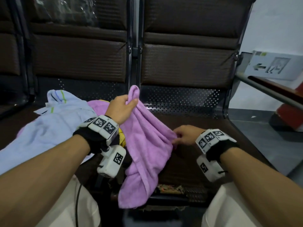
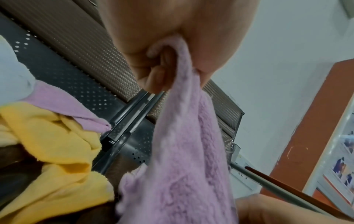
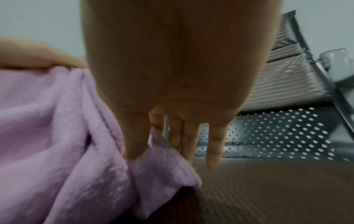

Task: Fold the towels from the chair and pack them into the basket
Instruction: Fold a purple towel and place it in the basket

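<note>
A purple towel (image 1: 144,145) hangs crumpled over the front edge of the dark chair seat (image 1: 205,128). My left hand (image 1: 131,102) grips its top corner in a fist, held up; the left wrist view shows the curled fingers (image 2: 153,78) round the cloth (image 2: 182,151). My right hand (image 1: 177,138) pinches the towel's right edge; in the right wrist view the thumb (image 3: 134,144) presses the cloth (image 3: 57,136) and the other fingers point down, straight. A pile lies on the left seat: a light blue towel (image 1: 54,122), a second purple one (image 1: 98,105) and a yellow one (image 2: 53,144). No basket is in view.
Padded backrests (image 1: 185,63) rise behind the seats, with a perforated metal strip (image 1: 180,99) below them. A metal and wood armrest (image 1: 270,89) runs at the right. Beyond it are a white sign box (image 1: 272,64), a red object (image 1: 290,115) and grey floor (image 1: 262,133).
</note>
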The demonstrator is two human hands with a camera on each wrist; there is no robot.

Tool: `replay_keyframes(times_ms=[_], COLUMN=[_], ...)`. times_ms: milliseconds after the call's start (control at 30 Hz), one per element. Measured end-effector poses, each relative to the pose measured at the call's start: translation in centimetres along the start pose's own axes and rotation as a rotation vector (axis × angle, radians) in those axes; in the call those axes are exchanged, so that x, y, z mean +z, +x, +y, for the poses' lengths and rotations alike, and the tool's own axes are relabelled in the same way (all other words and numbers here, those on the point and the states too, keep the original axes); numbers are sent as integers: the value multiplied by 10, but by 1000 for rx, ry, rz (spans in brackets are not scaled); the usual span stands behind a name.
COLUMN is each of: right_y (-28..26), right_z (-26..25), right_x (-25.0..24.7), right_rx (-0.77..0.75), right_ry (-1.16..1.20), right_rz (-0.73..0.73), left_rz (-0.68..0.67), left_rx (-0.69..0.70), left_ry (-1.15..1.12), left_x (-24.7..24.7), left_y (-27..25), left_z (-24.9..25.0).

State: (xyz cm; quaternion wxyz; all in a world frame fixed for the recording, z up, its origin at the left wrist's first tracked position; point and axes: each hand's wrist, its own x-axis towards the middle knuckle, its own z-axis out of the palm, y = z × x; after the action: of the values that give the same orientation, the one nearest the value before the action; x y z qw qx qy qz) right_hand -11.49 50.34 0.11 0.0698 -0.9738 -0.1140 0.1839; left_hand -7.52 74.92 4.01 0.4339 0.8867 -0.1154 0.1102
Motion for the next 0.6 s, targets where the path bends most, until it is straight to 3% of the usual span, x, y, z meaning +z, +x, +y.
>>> replay_keyframes(times_ms=[100, 233, 300, 367, 467, 533, 600], right_y=[-2, -10, -9, -4, 3, 2, -2], right_z=[6, 3, -1, -5, -1, 6, 16], right_x=[-17, -47, -53, -45, -28, -18, -12], right_rx=[-12, -157, -176, -139, -99, -80, -29], right_ry=[203, 513, 641, 610, 572, 694, 665], right_rz=[261, 955, 1070, 988, 667, 422, 279], left_rz=[135, 268, 243, 163, -4, -117, -203], left_rx=[-47, -52, -17, 17, 50, 73, 98], left_ry=[-14, -62, -58, -4, 91, 149, 207], left_x=[-7, -10, -6, 0, 12, 19, 26], left_y=[2, 7, 8, 7, 3, 0, -4], left_z=[0, 2, 3, 2, 1, -1, 0])
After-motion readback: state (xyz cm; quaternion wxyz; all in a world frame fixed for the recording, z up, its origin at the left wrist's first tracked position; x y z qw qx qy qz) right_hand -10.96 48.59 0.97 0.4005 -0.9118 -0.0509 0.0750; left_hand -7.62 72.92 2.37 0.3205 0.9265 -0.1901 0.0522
